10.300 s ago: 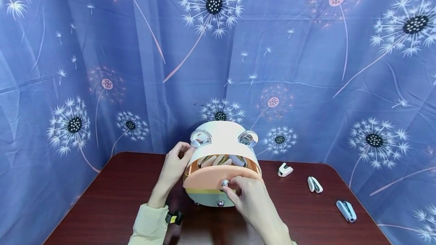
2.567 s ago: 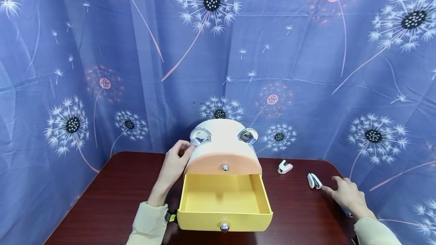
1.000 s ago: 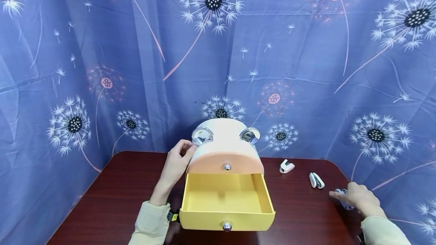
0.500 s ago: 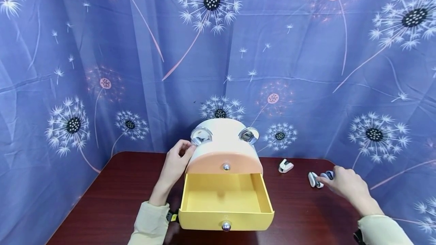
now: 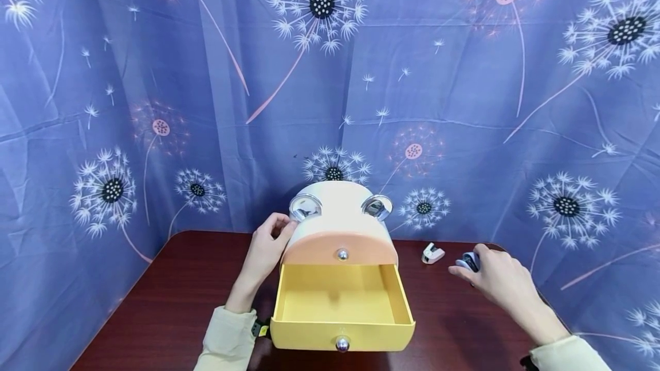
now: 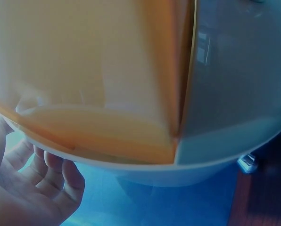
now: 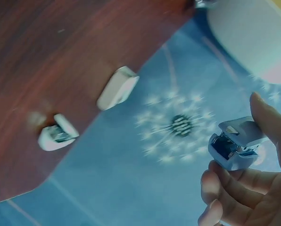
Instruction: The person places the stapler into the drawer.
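Observation:
A white drawer box with silver knobs and two round silver eye-like parts stands mid-table. Its lower yellow drawer is pulled out with nothing in it, while the peach upper drawer sits closed. At the box's left side, my left hand grips the rim with curled fingers; the thumb is mostly hidden in the left wrist view. Off to the right, my right hand pinches a light blue mini stapler between thumb and fingers, raised over the table.
A white mini stapler lies right of the box. Another pale stapler shows on the table in the right wrist view; in the head view my right hand covers it. A blue dandelion-print curtain hangs behind the dark red table.
The upper drawer, open earlier, is closed and the yellow one is out. My right hand has picked up the light blue stapler from the right and moved left with it. My left hand stays.

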The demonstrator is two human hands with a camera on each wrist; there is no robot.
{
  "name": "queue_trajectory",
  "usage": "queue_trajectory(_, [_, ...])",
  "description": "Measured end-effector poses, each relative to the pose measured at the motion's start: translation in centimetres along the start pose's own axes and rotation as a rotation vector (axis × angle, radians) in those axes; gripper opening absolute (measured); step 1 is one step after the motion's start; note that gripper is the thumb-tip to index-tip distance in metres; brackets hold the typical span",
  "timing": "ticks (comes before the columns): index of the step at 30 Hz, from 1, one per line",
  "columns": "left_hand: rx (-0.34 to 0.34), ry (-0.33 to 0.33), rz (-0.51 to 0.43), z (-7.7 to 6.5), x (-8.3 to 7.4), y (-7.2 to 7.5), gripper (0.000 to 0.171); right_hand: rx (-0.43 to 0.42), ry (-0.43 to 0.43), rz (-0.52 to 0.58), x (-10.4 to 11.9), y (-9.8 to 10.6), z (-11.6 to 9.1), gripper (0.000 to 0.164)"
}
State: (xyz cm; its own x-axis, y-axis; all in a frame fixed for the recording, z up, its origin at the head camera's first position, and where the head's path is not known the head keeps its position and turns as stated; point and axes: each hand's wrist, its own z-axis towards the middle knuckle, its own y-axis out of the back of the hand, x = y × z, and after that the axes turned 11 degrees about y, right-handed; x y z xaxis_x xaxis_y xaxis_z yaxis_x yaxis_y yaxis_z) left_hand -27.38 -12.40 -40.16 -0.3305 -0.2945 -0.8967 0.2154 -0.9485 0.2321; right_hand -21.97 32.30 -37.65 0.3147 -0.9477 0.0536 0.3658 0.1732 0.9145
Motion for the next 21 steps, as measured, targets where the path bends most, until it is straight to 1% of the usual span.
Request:
queue_trajectory(4, [-0.002,0.005,0.006,0.0,0.0,0.0,0.015,-0.064,0.06,-0.015,2.6,0.8,0.0,0.054])
queue_trajectory(8, [-0.009,0.001,-0.002,-0.1,0.1,-0.1,0.014,-0.128,0.138,-0.029,5.5,1.4,0.0,0.05])
queue_trajectory(12, [-0.009,-0.001,-0.008,-0.2,0.1,-0.1,0.014,-0.187,0.223,-0.05,8.0,1.8,-0.1,0.049])
queue_trajectory(16, [0.0,0.009,0.003,-0.2,0.2,-0.1,0.014,-0.25,0.32,-0.074,10.1,2.1,-0.1,0.05])
queue_trajectory(18, [0.005,0.015,0.009,-0.1,0.2,0.0,0.016,-0.26,0.365,-0.071,11.0,2.2,0.1,0.05])
queue_trajectory(21, [0.009,0.016,0.01,0.0,0.2,0.1,0.017,-0.249,0.408,-0.062,12.4,2.3,0.3,0.049])
